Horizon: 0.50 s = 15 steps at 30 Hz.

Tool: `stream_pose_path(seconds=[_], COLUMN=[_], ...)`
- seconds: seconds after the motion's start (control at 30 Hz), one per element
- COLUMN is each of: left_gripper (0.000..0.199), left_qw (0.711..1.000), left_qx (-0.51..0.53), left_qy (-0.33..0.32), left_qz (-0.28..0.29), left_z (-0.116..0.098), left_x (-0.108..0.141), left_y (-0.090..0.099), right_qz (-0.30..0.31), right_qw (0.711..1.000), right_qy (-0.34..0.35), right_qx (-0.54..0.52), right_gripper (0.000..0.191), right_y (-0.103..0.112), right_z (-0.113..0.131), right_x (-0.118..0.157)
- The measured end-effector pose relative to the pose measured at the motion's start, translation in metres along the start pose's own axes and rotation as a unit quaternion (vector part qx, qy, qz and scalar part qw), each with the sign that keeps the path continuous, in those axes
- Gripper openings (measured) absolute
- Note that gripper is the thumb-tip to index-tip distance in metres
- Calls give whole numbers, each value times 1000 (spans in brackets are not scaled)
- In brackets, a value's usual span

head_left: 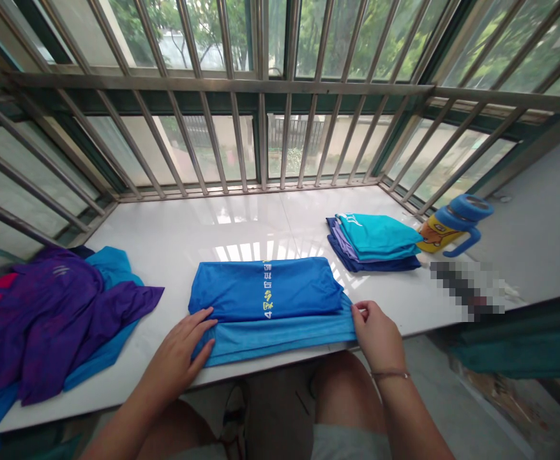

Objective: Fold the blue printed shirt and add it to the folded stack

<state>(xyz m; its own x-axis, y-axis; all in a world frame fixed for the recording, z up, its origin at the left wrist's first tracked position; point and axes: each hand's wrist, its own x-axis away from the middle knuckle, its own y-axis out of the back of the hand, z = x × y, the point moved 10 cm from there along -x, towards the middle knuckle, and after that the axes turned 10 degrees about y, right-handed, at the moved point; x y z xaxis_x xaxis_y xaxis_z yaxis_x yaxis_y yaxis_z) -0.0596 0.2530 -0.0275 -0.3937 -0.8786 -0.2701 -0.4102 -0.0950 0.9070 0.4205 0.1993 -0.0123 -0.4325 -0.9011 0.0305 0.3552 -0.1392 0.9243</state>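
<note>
A blue shirt lies partly folded on the white ledge in front of me, a printed strip of white and yellow lettering running down its middle. Its lighter blue layer shows along the near edge. My left hand rests on the shirt's left near corner with the fingers stretched out and apart. At the right near corner, my right hand pinches the cloth between thumb and fingers.
Left on the ledge is a loose heap of purple and blue clothes. A folded clothes stack sits back right, beside a blue-and-yellow bottle. Metal window bars enclose the ledge. A blurred patch covers something at right.
</note>
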Motion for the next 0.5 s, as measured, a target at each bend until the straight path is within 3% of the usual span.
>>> stream_pose_path(seconds=[0.17, 0.37, 0.5], left_gripper=[38, 31, 25], left_qw=[1000, 999, 980], left_qx=[7, 36, 48], left_qy=[6, 7, 135], left_qz=[0, -31, -136], left_z=[1, -5, 22], left_x=[0, 5, 10], left_y=[0, 15, 40], right_qz=[34, 15, 40], right_qw=[998, 999, 996], right_qy=[-13, 21, 69], right_qx=[59, 34, 33], right_gripper=[23, 33, 33], right_y=[0, 7, -6], right_z=[-11, 12, 32], right_x=[7, -6, -14])
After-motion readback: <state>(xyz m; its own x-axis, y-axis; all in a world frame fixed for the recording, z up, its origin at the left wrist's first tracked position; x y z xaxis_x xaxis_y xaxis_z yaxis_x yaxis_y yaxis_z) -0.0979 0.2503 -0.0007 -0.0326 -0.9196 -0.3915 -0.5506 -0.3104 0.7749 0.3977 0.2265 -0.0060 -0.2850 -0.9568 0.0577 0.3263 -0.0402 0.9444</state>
